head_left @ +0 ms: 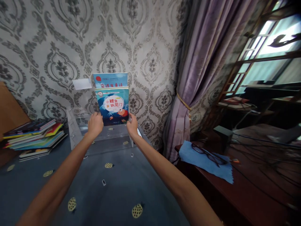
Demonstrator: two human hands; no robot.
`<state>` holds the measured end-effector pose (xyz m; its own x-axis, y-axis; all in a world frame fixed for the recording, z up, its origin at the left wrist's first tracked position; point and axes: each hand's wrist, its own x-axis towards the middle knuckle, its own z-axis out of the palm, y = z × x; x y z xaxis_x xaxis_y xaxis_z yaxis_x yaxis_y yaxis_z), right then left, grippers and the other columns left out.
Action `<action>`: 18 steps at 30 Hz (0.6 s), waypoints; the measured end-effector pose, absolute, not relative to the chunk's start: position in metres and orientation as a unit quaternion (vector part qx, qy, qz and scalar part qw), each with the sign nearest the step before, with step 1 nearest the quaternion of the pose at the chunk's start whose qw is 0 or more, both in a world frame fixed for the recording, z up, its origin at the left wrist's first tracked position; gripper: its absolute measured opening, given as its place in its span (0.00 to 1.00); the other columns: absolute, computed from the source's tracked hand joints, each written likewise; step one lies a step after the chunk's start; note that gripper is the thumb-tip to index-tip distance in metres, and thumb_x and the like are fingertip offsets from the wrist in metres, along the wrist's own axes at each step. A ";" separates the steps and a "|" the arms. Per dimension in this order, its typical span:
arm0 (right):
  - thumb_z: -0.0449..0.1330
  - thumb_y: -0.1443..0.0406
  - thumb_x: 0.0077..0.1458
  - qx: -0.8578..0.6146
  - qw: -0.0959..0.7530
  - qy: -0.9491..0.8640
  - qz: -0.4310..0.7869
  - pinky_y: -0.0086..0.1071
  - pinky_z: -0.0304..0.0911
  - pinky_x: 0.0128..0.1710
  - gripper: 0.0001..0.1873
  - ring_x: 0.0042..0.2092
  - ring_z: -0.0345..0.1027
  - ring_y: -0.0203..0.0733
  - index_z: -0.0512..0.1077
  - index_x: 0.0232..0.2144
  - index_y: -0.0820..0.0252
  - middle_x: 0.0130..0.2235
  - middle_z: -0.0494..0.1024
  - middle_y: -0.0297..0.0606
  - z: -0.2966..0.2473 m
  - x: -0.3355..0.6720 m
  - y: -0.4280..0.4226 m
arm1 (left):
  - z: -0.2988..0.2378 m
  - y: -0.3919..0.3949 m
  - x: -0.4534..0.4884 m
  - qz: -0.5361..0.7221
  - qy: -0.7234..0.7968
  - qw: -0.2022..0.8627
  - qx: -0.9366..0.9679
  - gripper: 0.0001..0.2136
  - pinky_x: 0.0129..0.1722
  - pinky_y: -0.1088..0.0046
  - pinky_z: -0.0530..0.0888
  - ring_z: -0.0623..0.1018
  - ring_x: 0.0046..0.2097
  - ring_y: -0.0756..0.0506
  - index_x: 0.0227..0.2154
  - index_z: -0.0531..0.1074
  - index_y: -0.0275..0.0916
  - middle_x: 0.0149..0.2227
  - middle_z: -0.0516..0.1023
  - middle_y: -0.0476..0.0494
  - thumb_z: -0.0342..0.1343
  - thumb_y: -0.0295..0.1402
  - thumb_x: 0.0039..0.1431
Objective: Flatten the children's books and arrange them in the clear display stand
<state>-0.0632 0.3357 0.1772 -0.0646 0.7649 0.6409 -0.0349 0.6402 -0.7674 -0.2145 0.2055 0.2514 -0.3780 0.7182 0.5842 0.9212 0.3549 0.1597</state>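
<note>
At far left, a pile of books (39, 135) is seen on the cloth (89, 191); next along, the clear stand (73, 135), where a placing or straightening step seems to be in hand. By the left hand (95, 123), fingers curled in, the left edge of the front book (113, 108) is gripped, fingertips hidden. The book is held upright at the stand, before a blue book (111, 78). Its right edge is pinched by the right hand (132, 126), thumb and fingers closed on it. Even, level support seems called for now.
</note>
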 end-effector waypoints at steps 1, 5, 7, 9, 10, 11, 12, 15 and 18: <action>0.51 0.75 0.41 -0.279 0.624 -0.656 0.321 0.48 0.55 0.64 0.32 0.57 0.64 0.49 0.70 0.51 0.60 0.52 0.74 0.42 0.177 -0.064 0.336 | 0.252 0.205 -0.214 -0.232 -0.796 0.215 -0.516 0.17 0.52 0.53 0.70 0.72 0.53 0.31 0.43 0.74 0.33 0.46 0.74 0.27 0.39 0.30 0.64; 0.52 0.74 0.42 -0.280 0.631 -0.649 0.319 0.48 0.56 0.63 0.31 0.56 0.64 0.50 0.70 0.51 0.61 0.52 0.74 0.44 0.175 -0.064 0.335 | 0.253 0.205 -0.213 -0.204 -0.801 0.239 -0.510 0.18 0.48 0.55 0.73 0.73 0.52 0.32 0.43 0.75 0.33 0.45 0.75 0.28 0.39 0.30 0.65; 0.52 0.74 0.42 -0.278 0.633 -0.648 0.319 0.48 0.57 0.63 0.30 0.56 0.64 0.49 0.70 0.51 0.61 0.52 0.74 0.44 0.174 -0.063 0.336 | 0.254 0.203 -0.212 -0.194 -0.803 0.245 -0.507 0.18 0.47 0.57 0.73 0.74 0.51 0.33 0.43 0.75 0.33 0.45 0.75 0.29 0.39 0.30 0.66; 0.52 0.73 0.43 -0.276 0.627 -0.654 0.321 0.49 0.57 0.63 0.29 0.56 0.64 0.49 0.70 0.50 0.60 0.52 0.74 0.43 0.174 -0.061 0.336 | 0.256 0.201 -0.212 -0.182 -0.803 0.245 -0.512 0.19 0.44 0.58 0.74 0.75 0.51 0.33 0.42 0.75 0.34 0.46 0.76 0.29 0.38 0.31 0.67; 0.52 0.73 0.43 -0.276 0.623 -0.658 0.321 0.49 0.57 0.62 0.29 0.56 0.65 0.49 0.70 0.50 0.60 0.52 0.74 0.43 0.176 -0.060 0.336 | 0.258 0.200 -0.211 -0.177 -0.802 0.245 -0.515 0.19 0.43 0.58 0.74 0.75 0.50 0.33 0.42 0.75 0.34 0.46 0.76 0.29 0.37 0.31 0.67; 0.52 0.72 0.44 -0.275 0.620 -0.662 0.320 0.50 0.57 0.62 0.29 0.56 0.65 0.50 0.69 0.50 0.61 0.52 0.74 0.44 0.177 -0.059 0.336 | 0.260 0.198 -0.211 -0.175 -0.802 0.245 -0.516 0.20 0.42 0.59 0.74 0.75 0.50 0.33 0.42 0.75 0.34 0.46 0.76 0.30 0.36 0.32 0.68; 0.52 0.72 0.44 -0.273 0.618 -0.666 0.316 0.50 0.57 0.62 0.29 0.56 0.65 0.51 0.69 0.51 0.61 0.53 0.74 0.45 0.180 -0.059 0.336 | 0.264 0.197 -0.210 -0.177 -0.801 0.247 -0.516 0.20 0.41 0.59 0.74 0.76 0.50 0.33 0.43 0.74 0.35 0.46 0.77 0.30 0.36 0.32 0.68; 0.52 0.72 0.44 -0.251 0.621 -0.678 0.303 0.50 0.54 0.64 0.32 0.60 0.62 0.51 0.66 0.55 0.62 0.57 0.71 0.47 0.192 -0.059 0.337 | 0.277 0.197 -0.208 -0.205 -0.806 0.245 -0.498 0.19 0.41 0.60 0.74 0.78 0.47 0.33 0.45 0.73 0.34 0.45 0.78 0.29 0.36 0.33 0.68; 0.53 0.72 0.45 -0.234 0.626 -0.680 0.302 0.51 0.51 0.66 0.35 0.62 0.60 0.52 0.65 0.58 0.61 0.60 0.69 0.46 0.210 -0.062 0.343 | 0.292 0.201 -0.206 -0.241 -0.809 0.236 -0.481 0.18 0.41 0.61 0.73 0.79 0.44 0.35 0.46 0.71 0.35 0.43 0.79 0.29 0.37 0.34 0.69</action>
<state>-0.0617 0.3425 0.2101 -0.1077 0.6961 0.7098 -0.0605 0.7081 -0.7035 -0.2061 0.2008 0.2917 -0.4264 0.6646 0.6136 0.8919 0.4219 0.1629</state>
